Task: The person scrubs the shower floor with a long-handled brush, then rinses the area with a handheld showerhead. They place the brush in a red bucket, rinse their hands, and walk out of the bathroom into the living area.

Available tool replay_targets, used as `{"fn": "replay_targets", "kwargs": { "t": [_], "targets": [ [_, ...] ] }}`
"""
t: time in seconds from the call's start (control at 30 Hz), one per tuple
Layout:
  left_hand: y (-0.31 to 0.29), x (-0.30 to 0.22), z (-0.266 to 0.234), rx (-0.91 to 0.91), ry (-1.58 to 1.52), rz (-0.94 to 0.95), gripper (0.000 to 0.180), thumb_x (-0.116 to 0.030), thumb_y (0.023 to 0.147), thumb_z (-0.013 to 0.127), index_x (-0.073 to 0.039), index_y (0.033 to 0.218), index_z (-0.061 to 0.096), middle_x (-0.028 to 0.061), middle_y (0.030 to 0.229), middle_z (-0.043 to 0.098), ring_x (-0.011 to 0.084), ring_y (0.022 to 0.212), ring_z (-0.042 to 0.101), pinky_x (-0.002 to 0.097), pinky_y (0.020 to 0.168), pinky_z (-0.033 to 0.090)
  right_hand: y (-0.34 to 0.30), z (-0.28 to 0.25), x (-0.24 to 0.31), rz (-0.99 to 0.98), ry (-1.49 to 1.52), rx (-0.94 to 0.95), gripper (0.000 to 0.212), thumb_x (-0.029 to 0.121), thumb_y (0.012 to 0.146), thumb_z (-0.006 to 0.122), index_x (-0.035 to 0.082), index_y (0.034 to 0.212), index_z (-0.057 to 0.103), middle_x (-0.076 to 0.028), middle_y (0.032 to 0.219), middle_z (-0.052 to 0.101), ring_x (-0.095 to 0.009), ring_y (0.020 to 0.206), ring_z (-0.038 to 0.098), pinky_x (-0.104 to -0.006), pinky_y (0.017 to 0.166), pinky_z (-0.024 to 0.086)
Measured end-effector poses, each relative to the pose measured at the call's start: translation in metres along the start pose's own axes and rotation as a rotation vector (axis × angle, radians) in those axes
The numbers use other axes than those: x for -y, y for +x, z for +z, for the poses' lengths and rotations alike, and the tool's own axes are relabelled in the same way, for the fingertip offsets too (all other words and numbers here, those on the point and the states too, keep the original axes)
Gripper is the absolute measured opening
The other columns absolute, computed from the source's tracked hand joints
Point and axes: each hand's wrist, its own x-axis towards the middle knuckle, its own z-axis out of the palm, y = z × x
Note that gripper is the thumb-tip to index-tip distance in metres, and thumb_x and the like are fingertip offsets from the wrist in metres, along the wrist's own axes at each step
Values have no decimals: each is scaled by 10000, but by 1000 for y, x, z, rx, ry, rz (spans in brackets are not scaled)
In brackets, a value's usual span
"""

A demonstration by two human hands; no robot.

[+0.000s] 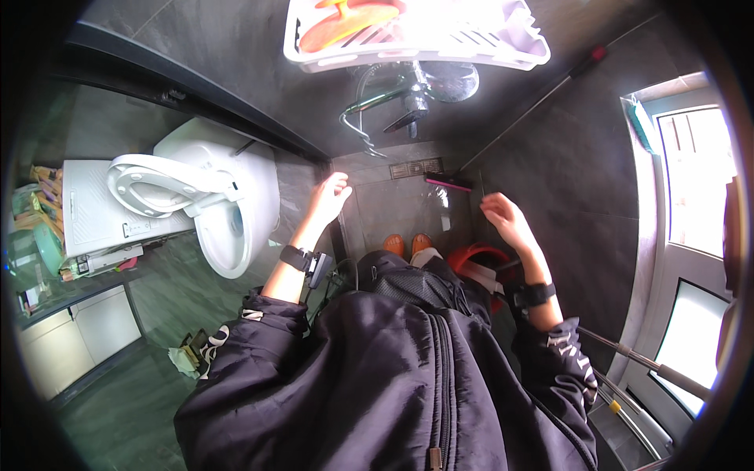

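My left hand (328,199) is raised in the air over the tiled floor, its fingers loosely bent and nothing held in it. On the other side my right hand (504,218) hovers in much the same way, also without anything in it. A floor squeegee (448,183) with a pink edge stands beyond the right hand, its long handle slanting up along the wall. Partly hidden by my right forearm, a red bucket (477,255) with something pale in it sits by my legs. Both hands are apart from these things.
Ahead, a chrome shower mixer (415,102) sticks out below a white wall shelf (424,55) holding an orange item. A toilet (224,247) with its seat raised is to the left, near a white appliance (102,200). A window (693,180) and metal poles (628,353) are on the right.
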Motion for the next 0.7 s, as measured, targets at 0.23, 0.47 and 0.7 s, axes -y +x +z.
{"fn": "replay_targets", "kwargs": {
  "t": [0.23,0.47,0.7],
  "targets": [
    [-17,73,31,278,111,-64,230,-177,737,606,-32,912,581,101,822,633,182,775,607,296,708,474,-84,8,-35,241,225,-37,193,47,820,488,5,1008,498,-85,925,591,-142,881,545,-250,793,419],
    [-40,133,66,465,100,-197,208,-157,735,623,-11,879,593,82,734,625,152,623,586,292,601,471,-122,14,-27,303,347,-142,217,91,834,474,53,1046,495,-46,963,586,-117,912,534,-227,776,400],
    [-35,124,64,507,-39,-238,252,-232,724,606,-43,892,608,113,814,639,197,726,628,302,689,480,-132,13,-20,345,357,-189,220,112,837,461,63,1048,497,-43,981,583,-116,925,533,-220,780,385]
  ]
}}
